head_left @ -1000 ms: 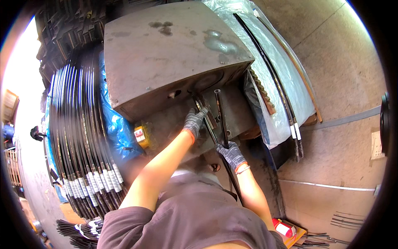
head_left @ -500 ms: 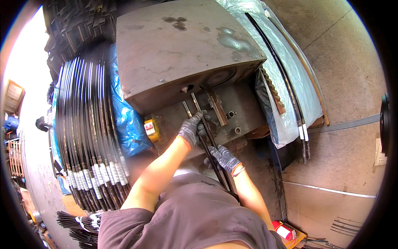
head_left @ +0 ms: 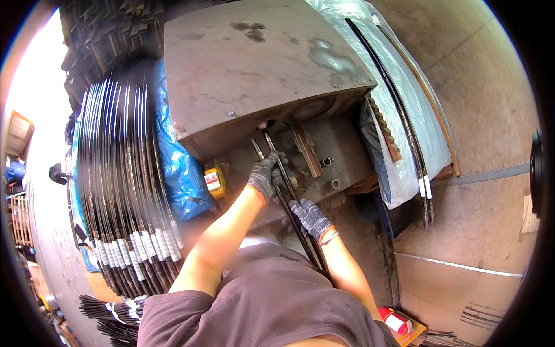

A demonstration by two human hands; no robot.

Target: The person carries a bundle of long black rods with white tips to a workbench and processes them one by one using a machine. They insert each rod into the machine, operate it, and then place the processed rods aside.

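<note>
Both my gloved hands hold a pair of long dark metal rods with bright bare ends. My left hand (head_left: 264,176) is wrapped round them near those ends. Lower down, my right hand (head_left: 311,218) grips the same rods close to my body. The longer-reaching rod (head_left: 268,141) has its tip at the lower edge of a round hole (head_left: 265,124) in the front of a grey metal housing (head_left: 272,63). Left of it, the second rod (head_left: 258,150) ends a little short of the housing. My shirt hides the rods' lower ends.
Many black rods (head_left: 127,191) with white-wrapped ends lie at left beside blue plastic sheeting (head_left: 176,173). A yellow box (head_left: 214,182) sits left of my hands. On the right, more rods (head_left: 399,121) rest on clear plastic. A red fire extinguisher (head_left: 396,321) stands lower right.
The rod tips have shifted slightly left relative to the housing, bringing the longer-reaching one under the hole. Both hands keep their hold. The whole view has shifted a little.
</note>
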